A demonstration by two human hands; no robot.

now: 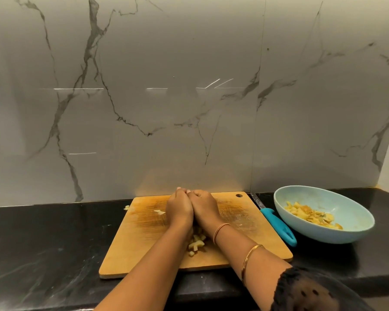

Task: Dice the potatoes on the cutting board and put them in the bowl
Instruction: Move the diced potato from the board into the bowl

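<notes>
Wooden cutting board [144,241], counter's [43,243] front edge: I see left hand [180,209] and right hand [203,207] cupped over potato dice [197,243], grip hidden. Gaps between them could spill pieces short of the bowl [350,212].

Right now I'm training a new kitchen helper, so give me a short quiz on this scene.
1. True or false: the blue-handled knife is held in the right hand.
2. Where does the pale blue oval bowl sit: A, left of the wooden cutting board; B, right of it; C, on it?
3. Fill in: the left hand and right hand are cupped together over the diced pieces of ____.
Key: 1 false, the knife lies on the black counter between board and bowl; 2 B; 3 potato.
</notes>
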